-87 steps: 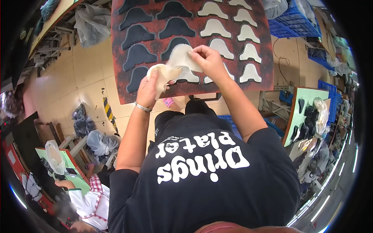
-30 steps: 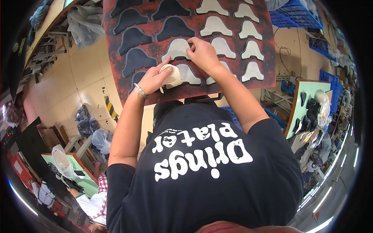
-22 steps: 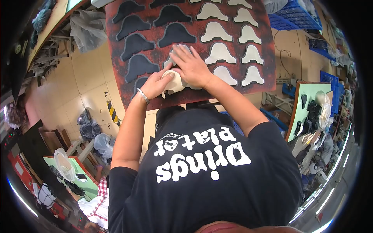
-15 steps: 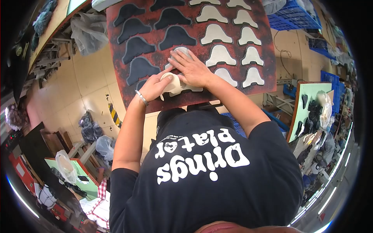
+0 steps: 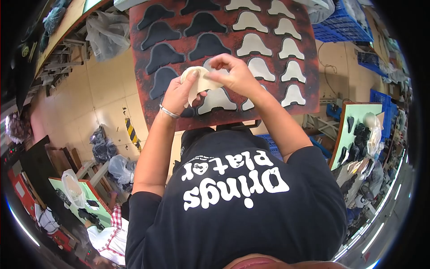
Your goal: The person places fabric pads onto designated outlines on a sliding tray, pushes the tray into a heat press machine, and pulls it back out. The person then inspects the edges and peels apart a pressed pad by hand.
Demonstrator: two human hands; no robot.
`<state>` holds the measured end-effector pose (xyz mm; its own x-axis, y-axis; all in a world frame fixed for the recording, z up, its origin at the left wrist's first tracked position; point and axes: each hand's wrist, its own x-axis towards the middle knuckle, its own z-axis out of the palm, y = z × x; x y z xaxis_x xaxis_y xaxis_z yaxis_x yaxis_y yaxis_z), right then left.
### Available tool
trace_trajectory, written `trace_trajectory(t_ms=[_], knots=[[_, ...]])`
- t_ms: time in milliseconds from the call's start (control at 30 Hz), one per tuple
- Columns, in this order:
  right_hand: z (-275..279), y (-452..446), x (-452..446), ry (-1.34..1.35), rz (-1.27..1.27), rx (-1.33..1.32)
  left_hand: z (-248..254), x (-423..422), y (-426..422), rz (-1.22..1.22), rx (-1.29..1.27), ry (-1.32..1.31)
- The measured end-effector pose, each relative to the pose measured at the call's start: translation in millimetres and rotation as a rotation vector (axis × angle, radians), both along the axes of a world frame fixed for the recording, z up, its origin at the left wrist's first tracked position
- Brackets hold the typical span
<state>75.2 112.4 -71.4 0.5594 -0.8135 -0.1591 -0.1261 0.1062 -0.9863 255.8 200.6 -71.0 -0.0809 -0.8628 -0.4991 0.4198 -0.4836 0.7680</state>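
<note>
Several curved cream fabric pieces [image 5: 195,80] are bunched in my left hand [image 5: 178,92], which is closed on them with the thumb on top. My right hand [image 5: 236,74] is beside their right edge, fingers bent and apart from the thumb; the thumb is at the cream edge, and whether it touches is unclear. Under both hands lies a red, dark-stained board [image 5: 148,92] bearing rows of bell-shaped pieces. Dark pieces [image 5: 165,57] fill the left columns and cream-topped pieces [image 5: 254,45] the right. Nearest me is another cream-topped piece [image 5: 217,102]; one behind my hands is partly hidden.
Blue crates [image 5: 342,24] stand at the back right. To the right, a green-topped table [image 5: 358,112] holds dark pieces and plastic. Clear plastic bags [image 5: 107,33] hang at left. Another person in a checked sleeve [image 5: 115,219] is at lower left beside another green table.
My right hand has lifted off the piece on the board and moved up beside the cream pieces. My left hand has risen slightly, still holding them. The view has shifted a little.
</note>
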Motion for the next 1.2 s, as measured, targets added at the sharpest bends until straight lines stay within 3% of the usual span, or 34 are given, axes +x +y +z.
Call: trace_trajectory(t_ms=[67, 333, 533, 800, 1100, 1200], knots=[[8.0, -5.4, -3.6, 0.099, 0.127, -0.013, 0.2, -7.4, -4.6, 0.000, -0.017, -0.007], [0.9, -16.5, -8.6, 0.045, 0.056, 0.137, -8.6, -10.0, -12.5, 0.025, -0.038, 0.225], [-1.6, -25.7, -7.2, 0.133, 0.094, 0.103, -15.2, -14.2, -15.6, 0.003, -0.073, 0.147], [4.5, -28.4, -8.1, 0.111, 0.095, 0.236, -15.4, -15.9, -15.6, 0.050, -0.044, 0.298], [-10.4, -26.2, -12.6, 0.153, -0.028, -0.052, -18.3, -12.1, -11.9, 0.108, -0.049, 0.227], [-6.5, -37.0, -11.2, 0.086, -0.206, 0.097, -16.5, -6.9, -8.8, 0.195, -0.055, 0.158]])
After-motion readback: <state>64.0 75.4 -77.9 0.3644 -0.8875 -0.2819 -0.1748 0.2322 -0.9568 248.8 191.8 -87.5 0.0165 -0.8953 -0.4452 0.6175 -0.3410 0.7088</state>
